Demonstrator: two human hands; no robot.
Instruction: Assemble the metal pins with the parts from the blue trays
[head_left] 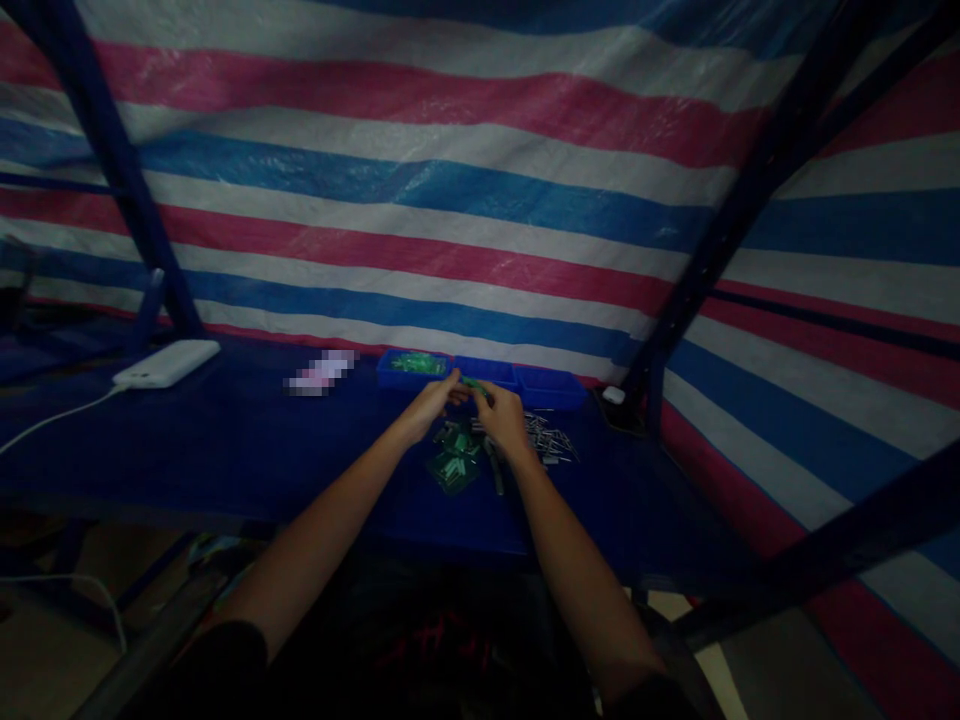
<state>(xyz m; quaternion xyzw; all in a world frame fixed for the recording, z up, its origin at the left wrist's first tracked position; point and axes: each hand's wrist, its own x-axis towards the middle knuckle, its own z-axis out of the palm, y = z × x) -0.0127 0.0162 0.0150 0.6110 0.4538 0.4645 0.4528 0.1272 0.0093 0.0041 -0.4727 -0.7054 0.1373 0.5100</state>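
Note:
Both my hands meet over the blue table (225, 440), just in front of the blue trays. My left hand (433, 400) and my right hand (501, 415) are pinched together on a small green circuit board (472, 383) held between them. Below the hands lies a pile of green circuit boards (454, 455). To the right of my right hand are several small silvery metal parts (551, 440). A dark thin tool (496, 475) lies beside the boards.
Three blue trays (551, 390) stand in a row at the back, the left one (412, 368) holding green parts. A white power bank (166, 363) with a cable lies at the left. A striped tarpaulin (450, 200) and dark blue frame posts (112, 170) surround the table.

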